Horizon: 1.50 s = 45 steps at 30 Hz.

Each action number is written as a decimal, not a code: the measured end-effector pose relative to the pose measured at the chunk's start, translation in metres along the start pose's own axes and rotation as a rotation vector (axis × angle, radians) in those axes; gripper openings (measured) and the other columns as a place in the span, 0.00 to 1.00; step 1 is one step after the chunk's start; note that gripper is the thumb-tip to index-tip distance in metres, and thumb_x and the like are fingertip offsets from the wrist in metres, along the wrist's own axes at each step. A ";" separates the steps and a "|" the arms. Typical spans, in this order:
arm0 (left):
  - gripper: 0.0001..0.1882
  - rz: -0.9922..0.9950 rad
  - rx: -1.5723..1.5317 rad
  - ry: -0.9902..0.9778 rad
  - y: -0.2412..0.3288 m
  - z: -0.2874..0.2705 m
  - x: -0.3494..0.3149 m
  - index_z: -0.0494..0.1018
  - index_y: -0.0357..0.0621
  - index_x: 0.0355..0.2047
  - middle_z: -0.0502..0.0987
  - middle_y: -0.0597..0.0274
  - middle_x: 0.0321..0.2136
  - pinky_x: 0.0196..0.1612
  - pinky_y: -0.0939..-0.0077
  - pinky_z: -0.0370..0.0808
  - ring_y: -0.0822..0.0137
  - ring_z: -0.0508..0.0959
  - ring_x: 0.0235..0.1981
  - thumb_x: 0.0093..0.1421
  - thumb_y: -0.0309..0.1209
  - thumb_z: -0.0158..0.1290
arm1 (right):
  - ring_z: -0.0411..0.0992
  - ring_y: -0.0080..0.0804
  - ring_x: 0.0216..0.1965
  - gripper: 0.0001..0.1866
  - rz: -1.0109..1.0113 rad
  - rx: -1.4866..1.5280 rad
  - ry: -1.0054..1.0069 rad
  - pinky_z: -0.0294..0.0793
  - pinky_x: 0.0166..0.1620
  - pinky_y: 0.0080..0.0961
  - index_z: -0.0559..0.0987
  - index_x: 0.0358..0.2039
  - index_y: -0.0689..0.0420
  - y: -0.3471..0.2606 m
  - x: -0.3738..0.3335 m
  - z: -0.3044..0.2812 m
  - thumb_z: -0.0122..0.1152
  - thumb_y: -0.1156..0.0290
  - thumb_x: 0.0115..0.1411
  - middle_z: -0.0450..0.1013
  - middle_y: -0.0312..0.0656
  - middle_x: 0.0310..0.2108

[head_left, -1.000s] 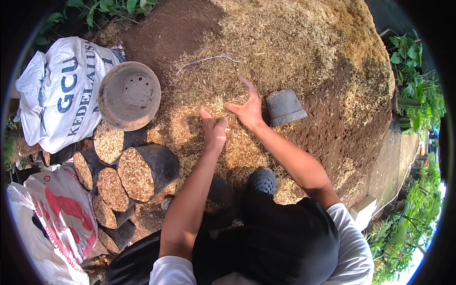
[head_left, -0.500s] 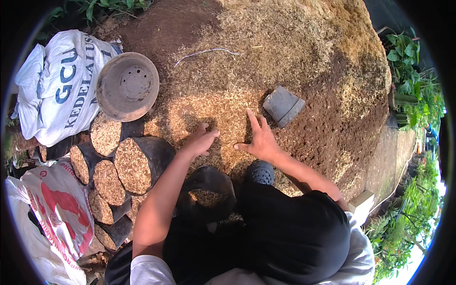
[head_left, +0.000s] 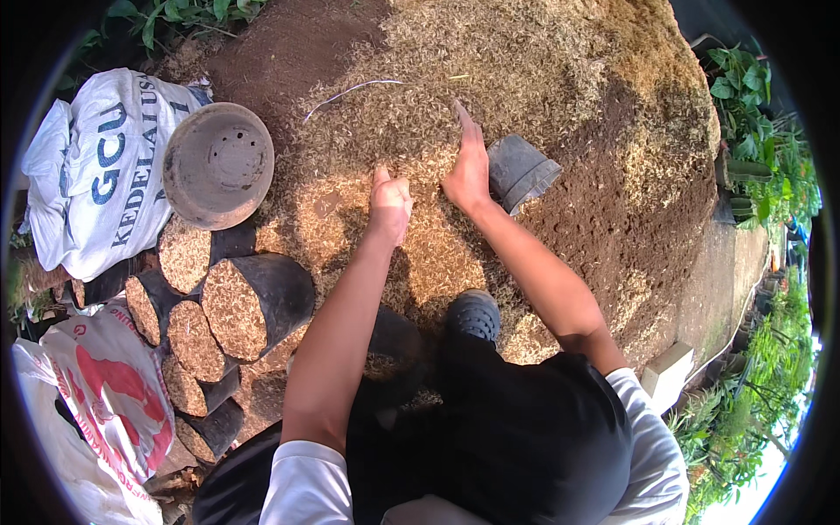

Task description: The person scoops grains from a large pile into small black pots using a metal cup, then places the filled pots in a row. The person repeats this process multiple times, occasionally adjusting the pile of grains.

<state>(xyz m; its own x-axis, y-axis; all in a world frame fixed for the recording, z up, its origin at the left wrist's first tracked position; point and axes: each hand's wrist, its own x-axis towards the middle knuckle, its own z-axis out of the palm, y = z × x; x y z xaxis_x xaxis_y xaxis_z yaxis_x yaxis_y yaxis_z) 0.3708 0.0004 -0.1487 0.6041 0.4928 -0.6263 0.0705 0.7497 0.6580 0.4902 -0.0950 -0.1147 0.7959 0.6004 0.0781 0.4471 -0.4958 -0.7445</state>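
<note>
In the middle of the frame, two bare hands are over a heap of pale husk mix [head_left: 446,236], which is dry, loose and flaky. The left hand [head_left: 391,208] has the thumb pointing up and the other fingers bent inward; I cannot tell if some mix is inside it. The right hand [head_left: 469,175] is flat and wide, with straight fingers close together, and no object shows in it. Just beside the right hand, a small dark pot [head_left: 522,173] with smooth walls and a tapered shape sits tilted on the mix. In my judgement, a sideways swing of this hand could knock the pot over. Below the hands, a black planting bag [head_left: 395,332] stands near the legs, partly hidden by the left forearm; its thin plastic might fold if a knee presses it, and mix could then spill. A thin white string [head_left: 350,92] lies above on the heap and could perhaps get mixed in, if the hands scoop there. At the left, filled black bags [head_left: 289,297] lie on their sides with their round mouths showing coarse flakes, so rolling might loosen some. Above them is a round grey pot [head_left: 219,164], rough and dusty, with small holes in its bottom.
</note>
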 end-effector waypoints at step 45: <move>0.41 -0.059 1.951 -0.658 0.123 -0.053 -0.162 0.77 0.26 0.50 0.78 0.28 0.53 0.52 0.48 0.81 0.42 0.82 0.53 0.73 0.62 0.43 | 0.85 0.44 0.41 0.37 0.155 -0.384 -1.224 0.80 0.58 0.42 0.79 0.53 0.62 -0.131 -0.151 -0.143 0.53 0.35 0.71 0.83 0.54 0.29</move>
<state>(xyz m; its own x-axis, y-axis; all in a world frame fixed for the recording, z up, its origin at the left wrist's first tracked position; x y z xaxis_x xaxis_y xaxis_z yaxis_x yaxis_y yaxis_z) 0.2398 0.0363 0.0111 0.6719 -0.0413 -0.7395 0.3983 -0.8216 0.4077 0.3701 -0.2099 0.0659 0.0515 0.6005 -0.7980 0.6350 -0.6364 -0.4379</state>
